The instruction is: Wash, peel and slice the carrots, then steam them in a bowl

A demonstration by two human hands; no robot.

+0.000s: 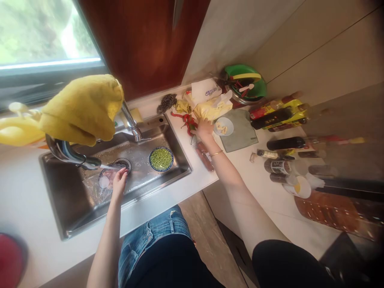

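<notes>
My left hand [119,182] is down in the steel sink [175,176], fingers curled on the rim of a glass bowl [105,179] under running water from the pull-out tap head [90,163]. A blue-rimmed bowl of green beans [161,159] stands in the sink to its right. My right hand [205,129] reaches across the counter to the red chillies [188,121], its fingers closed among them, next to a small white bowl [223,127] of pale pieces.
Yellow cloths [82,109] hang over the tap at the left. A grey mat [240,132], yellow bags, a steel scourer [166,102], a green colander [246,83] and several bottles [282,116] crowd the counter right of the sink. A wooden board [336,212] lies at the right.
</notes>
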